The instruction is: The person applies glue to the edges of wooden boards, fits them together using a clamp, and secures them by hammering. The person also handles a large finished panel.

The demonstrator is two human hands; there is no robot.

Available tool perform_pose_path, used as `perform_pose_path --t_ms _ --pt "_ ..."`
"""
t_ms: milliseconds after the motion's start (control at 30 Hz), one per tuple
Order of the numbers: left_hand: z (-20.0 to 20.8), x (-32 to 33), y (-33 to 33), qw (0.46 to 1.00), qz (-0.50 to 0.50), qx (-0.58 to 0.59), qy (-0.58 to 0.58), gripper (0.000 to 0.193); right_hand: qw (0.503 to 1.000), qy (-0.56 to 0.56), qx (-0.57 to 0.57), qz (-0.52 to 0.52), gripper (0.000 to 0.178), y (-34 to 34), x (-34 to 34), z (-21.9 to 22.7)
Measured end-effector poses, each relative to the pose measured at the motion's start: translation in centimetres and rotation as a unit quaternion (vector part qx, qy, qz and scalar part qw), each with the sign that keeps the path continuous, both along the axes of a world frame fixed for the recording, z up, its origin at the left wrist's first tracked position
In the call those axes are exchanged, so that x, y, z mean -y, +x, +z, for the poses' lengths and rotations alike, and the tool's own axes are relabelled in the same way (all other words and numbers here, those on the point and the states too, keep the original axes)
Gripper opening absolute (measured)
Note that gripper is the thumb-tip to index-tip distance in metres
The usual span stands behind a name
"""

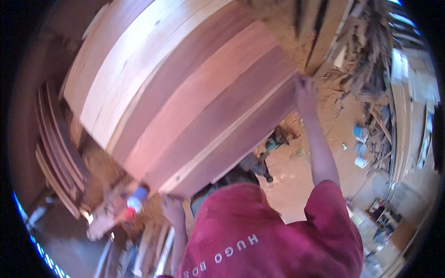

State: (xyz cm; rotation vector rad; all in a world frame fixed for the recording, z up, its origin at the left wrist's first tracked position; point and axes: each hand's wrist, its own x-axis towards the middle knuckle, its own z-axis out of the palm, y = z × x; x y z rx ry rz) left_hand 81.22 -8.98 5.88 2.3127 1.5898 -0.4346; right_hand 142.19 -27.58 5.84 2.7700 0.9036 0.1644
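Several wooden planks, some pale and some reddish brown, lie side by side as a broad panel in front of me. My left hand is at the left end of the nearest reddish plank, with its fingers bent against the end. At the far right end of that same plank, my right hand grips the corner, arm stretched out. Motion blur softens both hands, and the undersides of the fingers are hidden. Just left of my left hand stands a white and blue bottle with a red-orange part.
Curved boards are stacked at the left. Scrap wood is heaped at the upper right, beside upright planks. Small buckets stand on the dusty floor at right. A dark tool or machine sits under the panel's near edge.
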Motion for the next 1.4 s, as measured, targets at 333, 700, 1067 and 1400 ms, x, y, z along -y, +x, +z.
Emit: perform_pose_path --t_ms 333,700,1067,1400 --pt "0.2 -1.2 -0.2 0.991 -0.047 -0.124 0.022 0.077 0.994 -0.061 0.014 0.086 0.058 0.5 1.0 0.9" --pt "1.3 -1.6 1.8 0.993 0.035 -0.078 -0.081 0.083 0.989 -0.082 0.011 0.119 0.043 4.1 5.2 -1.2" --pt "-1.2 -0.6 -2.0 0.994 -0.060 0.007 0.088 0.081 0.985 -0.050 0.080 0.144 0.047 3.8 1.6 -1.5" --pt "-5.8 0.4 -15.9 0.942 0.177 0.252 0.134 0.033 0.949 0.174 -0.101 0.241 0.033 -8.0 2.7 2.6"
